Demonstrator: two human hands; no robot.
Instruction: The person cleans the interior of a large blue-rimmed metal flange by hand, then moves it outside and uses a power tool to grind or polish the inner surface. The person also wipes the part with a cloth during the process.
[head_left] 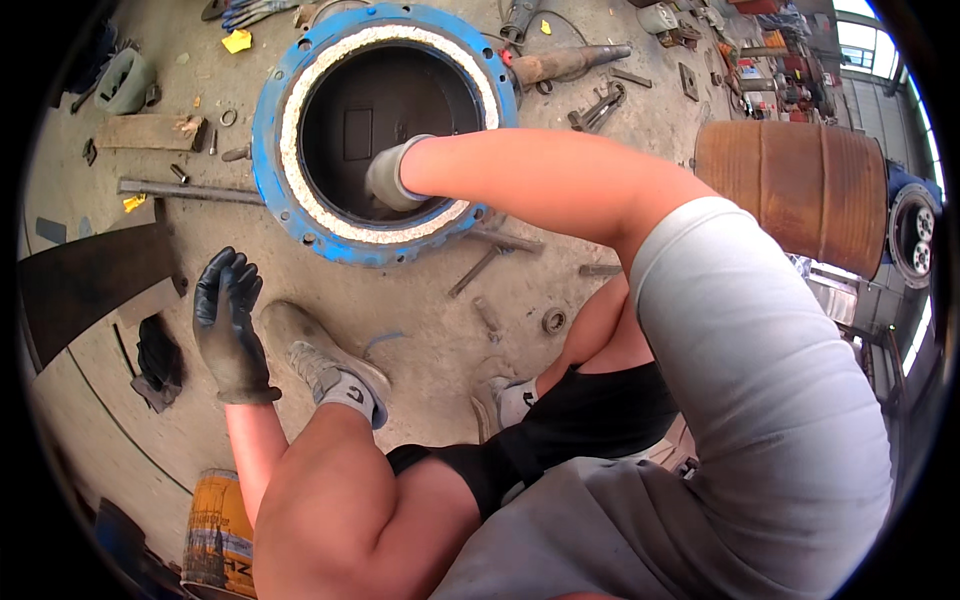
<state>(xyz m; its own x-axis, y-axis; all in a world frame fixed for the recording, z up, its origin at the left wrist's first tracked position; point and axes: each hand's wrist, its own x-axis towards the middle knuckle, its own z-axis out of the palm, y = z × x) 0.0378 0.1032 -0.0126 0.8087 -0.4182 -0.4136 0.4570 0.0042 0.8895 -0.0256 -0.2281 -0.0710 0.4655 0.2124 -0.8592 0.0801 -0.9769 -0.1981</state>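
A blue round metal housing (272, 185) with a bolt-hole flange stands on the floor in front of me. A pale, rough ring (292, 150) lines its rim around a dark hollow. My right hand (392, 178), in a grey glove, reaches over the near right rim into the hollow. Its fingers fade into the dark interior, so what they touch is hidden. My left hand (228, 325), in a dark coated glove, is raised beside my left knee, apart from the housing. Its fingers are loosely bent upward, with nothing visible in them.
A steel bar (190, 190) and a wooden block (150, 131) lie left of the housing. A T-shaped metal tool (490, 255) and a ring (554, 320) are near my feet. A rusty drum (790, 195) lies at right; a yellow can (215, 535) stands lower left.
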